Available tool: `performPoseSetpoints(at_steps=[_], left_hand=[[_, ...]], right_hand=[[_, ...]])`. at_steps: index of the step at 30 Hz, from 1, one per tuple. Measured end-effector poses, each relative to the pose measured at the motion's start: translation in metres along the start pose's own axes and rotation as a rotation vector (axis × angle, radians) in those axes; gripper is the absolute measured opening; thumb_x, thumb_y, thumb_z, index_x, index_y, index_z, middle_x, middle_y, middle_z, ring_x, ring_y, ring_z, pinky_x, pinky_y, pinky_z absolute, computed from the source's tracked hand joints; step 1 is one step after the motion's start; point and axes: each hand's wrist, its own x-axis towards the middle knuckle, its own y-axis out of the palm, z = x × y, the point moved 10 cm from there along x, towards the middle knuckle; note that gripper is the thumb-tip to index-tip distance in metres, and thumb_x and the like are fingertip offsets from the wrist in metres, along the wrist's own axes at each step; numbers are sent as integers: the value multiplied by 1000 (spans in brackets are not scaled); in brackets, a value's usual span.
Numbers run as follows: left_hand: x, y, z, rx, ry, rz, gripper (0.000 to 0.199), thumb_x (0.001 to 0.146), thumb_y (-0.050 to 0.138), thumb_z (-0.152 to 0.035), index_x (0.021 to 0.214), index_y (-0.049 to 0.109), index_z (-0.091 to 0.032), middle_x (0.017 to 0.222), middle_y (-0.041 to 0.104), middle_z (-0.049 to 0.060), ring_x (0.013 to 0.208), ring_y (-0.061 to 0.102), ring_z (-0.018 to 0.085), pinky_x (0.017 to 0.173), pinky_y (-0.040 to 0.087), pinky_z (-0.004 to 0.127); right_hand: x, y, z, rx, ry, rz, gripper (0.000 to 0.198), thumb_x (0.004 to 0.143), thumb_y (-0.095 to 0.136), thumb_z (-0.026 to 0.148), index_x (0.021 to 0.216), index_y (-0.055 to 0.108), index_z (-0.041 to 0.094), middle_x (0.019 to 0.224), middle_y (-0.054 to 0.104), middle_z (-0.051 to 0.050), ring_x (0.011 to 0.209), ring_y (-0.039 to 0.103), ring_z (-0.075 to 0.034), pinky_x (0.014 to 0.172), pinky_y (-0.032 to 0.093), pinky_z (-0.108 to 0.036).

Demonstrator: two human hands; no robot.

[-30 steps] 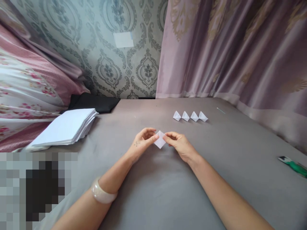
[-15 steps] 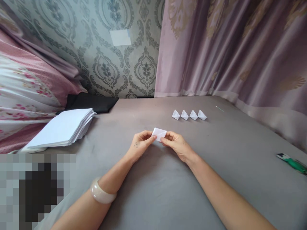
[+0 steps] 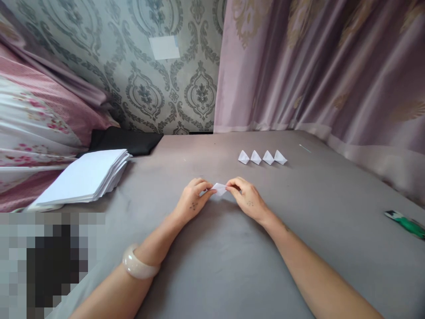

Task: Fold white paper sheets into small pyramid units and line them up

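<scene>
A small folded piece of white paper (image 3: 219, 189) is held just above the grey cloth surface, spread between both hands. My left hand (image 3: 195, 197) pinches its left corner between thumb and fingers. On the other side, my right hand (image 3: 246, 197) grips the right corner the same way. The paper looks diamond-shaped, with a crease across it; its underside is hidden. Beyond it, to the right, several folded white paper shapes (image 3: 255, 157) stand in a row, each pointed at the top.
At the left lies a thick stack of white paper (image 3: 81, 175), with a black folded item (image 3: 129, 141) behind it. A green-handled tool (image 3: 407, 225) rests at the right edge. Patterned wallpaper and a pink curtain (image 3: 265, 79) border the grey surface (image 3: 212, 274) at the back.
The folded paper has turned from a tilted rectangular look to a flatter diamond. My right hand has shifted from its lower edge to its right corner, and the fingers sit farther apart.
</scene>
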Motion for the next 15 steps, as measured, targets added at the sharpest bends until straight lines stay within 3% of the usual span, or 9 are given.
performPoseSetpoints(at_steps=[3, 7, 11, 15], left_hand=[[-2, -4, -17, 128, 187, -42, 18, 91, 49, -30, 91, 63, -19, 90, 62, 7, 86, 52, 17, 79, 45, 30], [-5, 8, -35, 330, 361, 61, 23, 94, 39, -22, 94, 62, -16, 90, 61, 9, 83, 49, 18, 77, 44, 31], [-7, 21, -38, 498, 424, 132, 29, 95, 33, -18, 87, 61, -15, 85, 59, 9, 79, 47, 19, 74, 42, 33], [-9, 35, -33, 542, 419, 232, 31, 95, 33, -18, 81, 60, -14, 83, 59, 9, 78, 47, 20, 71, 42, 32]], right_hand=[[-3, 0, 12, -167, -107, -22, 14, 90, 49, 24, 92, 63, 23, 93, 62, -3, 91, 54, -16, 77, 41, -26], [-9, 6, 26, -448, -241, -18, 24, 94, 40, 20, 92, 64, 21, 93, 62, -5, 88, 51, -17, 79, 37, -28], [-12, 18, 30, -673, -312, 43, 26, 92, 37, 11, 92, 63, 19, 90, 61, -6, 83, 48, -19, 77, 33, -31], [-14, 29, 27, -733, -305, 115, 25, 91, 38, 10, 87, 61, 18, 87, 59, -6, 81, 48, -19, 74, 32, -31]])
